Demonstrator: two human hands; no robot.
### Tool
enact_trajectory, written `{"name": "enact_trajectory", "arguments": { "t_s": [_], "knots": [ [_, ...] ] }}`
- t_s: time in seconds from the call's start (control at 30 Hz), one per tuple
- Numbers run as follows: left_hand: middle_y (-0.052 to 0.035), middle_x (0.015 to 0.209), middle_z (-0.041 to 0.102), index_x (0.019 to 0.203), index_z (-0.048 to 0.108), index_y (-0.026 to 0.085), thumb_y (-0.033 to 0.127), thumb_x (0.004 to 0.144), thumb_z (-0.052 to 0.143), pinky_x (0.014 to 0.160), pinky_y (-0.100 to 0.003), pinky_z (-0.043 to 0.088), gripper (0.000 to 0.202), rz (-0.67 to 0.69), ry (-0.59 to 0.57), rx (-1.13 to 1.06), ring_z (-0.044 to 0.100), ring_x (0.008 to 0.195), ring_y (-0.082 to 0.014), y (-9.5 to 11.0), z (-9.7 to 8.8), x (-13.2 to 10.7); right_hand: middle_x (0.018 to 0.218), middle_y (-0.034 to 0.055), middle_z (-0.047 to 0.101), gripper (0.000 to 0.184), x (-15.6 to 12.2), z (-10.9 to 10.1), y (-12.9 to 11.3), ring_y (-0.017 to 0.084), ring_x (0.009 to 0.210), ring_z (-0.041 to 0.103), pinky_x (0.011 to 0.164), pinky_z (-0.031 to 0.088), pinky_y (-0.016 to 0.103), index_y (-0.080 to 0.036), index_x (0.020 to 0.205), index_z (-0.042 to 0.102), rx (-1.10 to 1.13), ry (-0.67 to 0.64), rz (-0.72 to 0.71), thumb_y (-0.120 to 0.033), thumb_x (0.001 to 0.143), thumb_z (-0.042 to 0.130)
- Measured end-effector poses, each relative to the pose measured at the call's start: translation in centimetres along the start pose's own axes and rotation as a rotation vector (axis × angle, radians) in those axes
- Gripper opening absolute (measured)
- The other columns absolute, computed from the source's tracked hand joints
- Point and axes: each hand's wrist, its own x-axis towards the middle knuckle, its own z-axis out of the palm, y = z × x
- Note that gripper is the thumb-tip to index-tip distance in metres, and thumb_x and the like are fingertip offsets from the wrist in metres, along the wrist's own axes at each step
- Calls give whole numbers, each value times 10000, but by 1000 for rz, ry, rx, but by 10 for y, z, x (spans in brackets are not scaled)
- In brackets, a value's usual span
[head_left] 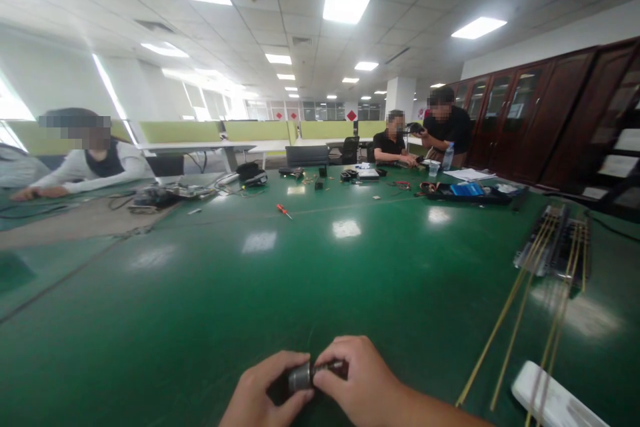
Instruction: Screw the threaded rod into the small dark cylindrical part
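Observation:
Near the bottom middle of the head view, my left hand [263, 390] grips a short grey metal cylinder [300, 378] between thumb and fingers. My right hand [357, 373] is closed beside it, pinching a thin dark shaft-like piece [330, 366] that lines up with the cylinder's right end. Both parts are held over the green tabletop [250, 293]. Whether the shaft and cylinder are joined, I cannot tell, since my fingers cover part of them.
To the right lie long thin yellow sticks [520, 293] across a dark open case [543, 240], and a white object [555, 397]. An orange screwdriver [283, 211] rests ahead. Farther off are a blue packet [467, 189], a bottle [448, 157] and several people around the table.

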Motion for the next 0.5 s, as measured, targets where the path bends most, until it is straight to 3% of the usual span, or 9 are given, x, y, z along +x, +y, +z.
{"name": "enact_trajectory", "arguments": {
  "t_s": [0.5],
  "knots": [
    [14, 908, 772, 922, 771, 296, 252, 691, 780, 794, -223, 587, 235, -75, -10, -18, 736, 839, -188, 1, -3, 0, 775, 16, 692, 117, -3, -1, -1, 148, 724, 600, 669, 393, 247, -213, 853, 787, 34, 55, 5, -277, 788, 713]
  ]
}}
